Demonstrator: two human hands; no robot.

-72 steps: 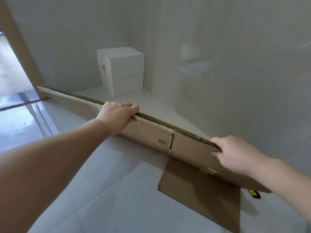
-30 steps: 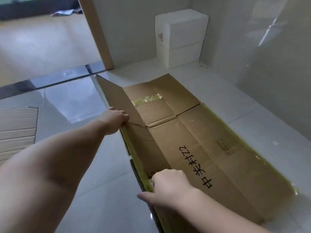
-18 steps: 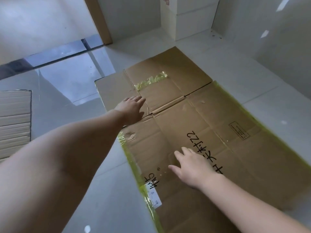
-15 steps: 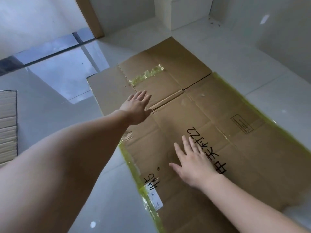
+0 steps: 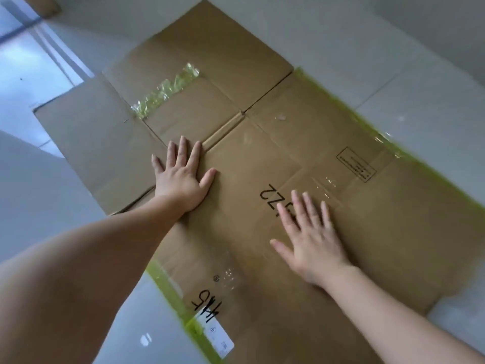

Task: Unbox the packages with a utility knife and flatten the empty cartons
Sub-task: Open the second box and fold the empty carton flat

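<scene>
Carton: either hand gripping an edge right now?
No. The left hand and right hand both lie palm-down with fingers spread flat on the carton, away from its edges.

Carton [image 5: 262, 153] now flat on floor [image 5: 52, 193], no longer on edge; both hands pressed down, fingers spread: left [image 5: 181, 179], right [image 5: 312, 237].

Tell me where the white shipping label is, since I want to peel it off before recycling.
In the head view, the white label sits on the flattened carton at its near left edge, beside the yellow tape, below the handwritten marking.
</scene>
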